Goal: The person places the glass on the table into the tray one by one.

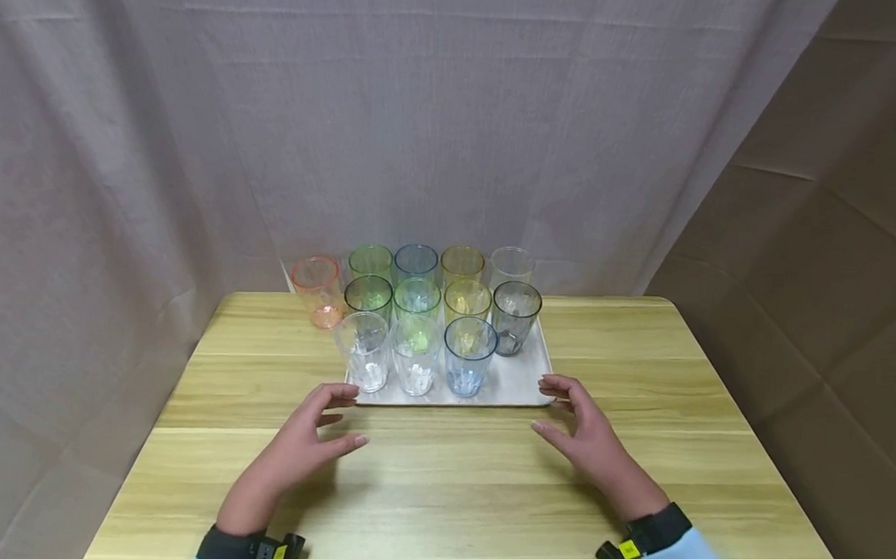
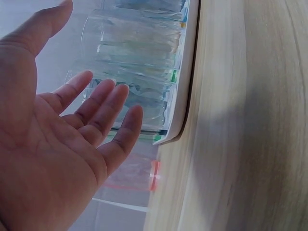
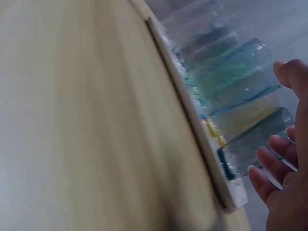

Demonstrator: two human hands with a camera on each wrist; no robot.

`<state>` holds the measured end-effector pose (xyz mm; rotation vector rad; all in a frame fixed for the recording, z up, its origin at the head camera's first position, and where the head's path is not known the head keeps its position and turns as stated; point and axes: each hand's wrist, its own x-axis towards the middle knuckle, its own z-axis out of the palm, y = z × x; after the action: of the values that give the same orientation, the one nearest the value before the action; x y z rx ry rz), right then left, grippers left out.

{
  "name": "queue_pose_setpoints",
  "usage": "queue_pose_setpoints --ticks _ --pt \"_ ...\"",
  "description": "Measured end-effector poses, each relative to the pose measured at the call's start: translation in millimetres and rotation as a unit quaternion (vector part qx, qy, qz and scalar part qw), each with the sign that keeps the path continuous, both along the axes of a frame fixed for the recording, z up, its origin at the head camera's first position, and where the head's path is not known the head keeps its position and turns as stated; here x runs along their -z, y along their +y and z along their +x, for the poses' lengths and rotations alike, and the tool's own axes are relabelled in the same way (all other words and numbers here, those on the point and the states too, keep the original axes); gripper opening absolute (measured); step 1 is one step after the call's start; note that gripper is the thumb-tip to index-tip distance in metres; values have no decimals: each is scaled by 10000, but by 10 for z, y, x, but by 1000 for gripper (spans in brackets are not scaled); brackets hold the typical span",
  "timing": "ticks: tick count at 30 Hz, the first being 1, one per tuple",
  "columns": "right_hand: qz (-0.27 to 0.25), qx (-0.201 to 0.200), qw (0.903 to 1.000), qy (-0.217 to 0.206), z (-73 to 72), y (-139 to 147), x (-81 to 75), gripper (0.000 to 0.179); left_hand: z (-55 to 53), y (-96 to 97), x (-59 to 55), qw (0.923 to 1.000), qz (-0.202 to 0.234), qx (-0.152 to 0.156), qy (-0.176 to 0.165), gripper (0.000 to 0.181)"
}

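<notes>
A white tray (image 1: 522, 379) on the table carries several clear and tinted glasses in rows. Its front row holds two clear glasses (image 1: 418, 362) and a blue glass (image 1: 469, 360); a grey glass (image 1: 515, 320) stands behind on the right. An orange glass (image 1: 317, 286) is off the tray's left side. My left hand (image 1: 307, 440) is by the front left corner, fingers relaxed and thumb apart, holding nothing. By the front right corner is my right hand (image 1: 587, 440), likewise holding nothing; whether its fingertips touch the tray I cannot tell. In the left wrist view the palm (image 2: 53, 149) faces up.
The wooden table (image 1: 439, 488) extends in front of the tray and to both sides. Grey cloth (image 1: 439, 129) hangs behind it and on the left, and a brownish cloth (image 1: 832, 246) on the right. Green, yellow and blue-rimmed glasses (image 1: 416, 261) fill the back rows.
</notes>
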<state>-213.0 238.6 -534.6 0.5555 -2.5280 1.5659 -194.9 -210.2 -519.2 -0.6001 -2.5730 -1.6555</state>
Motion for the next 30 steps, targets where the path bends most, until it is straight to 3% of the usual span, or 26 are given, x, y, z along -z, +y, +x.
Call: queue_pose_setpoints --ticks 6,16,19,22,25,27,30 --pt "36 -190 9997 136 198 -64 121 66 5 -4 7 10000 15 -9 -38 63" --pt "-22 -191 9998 37 235 -142 89 64 -1 -14 16 10000 3 -8 -8 61" --pt "-59 -234 9997 39 231 -146 87 62 -59 -56 20 9997 -22 -254 -11 53" --pt "-1 -251 9996 87 226 -148 92 61 -235 -161 31 9956 -39 -933 -4 38" --pt "60 -262 9996 111 225 -151 93 62 -541 -328 19 9806 -64 -1961 11 30" --pt "53 -277 9995 111 231 -157 91 62 -789 -457 8 9685 -65 -2486 101 36" --pt "-6 -358 9993 135 247 -172 91 63 -1158 -642 8 9607 -47 -2754 328 61"
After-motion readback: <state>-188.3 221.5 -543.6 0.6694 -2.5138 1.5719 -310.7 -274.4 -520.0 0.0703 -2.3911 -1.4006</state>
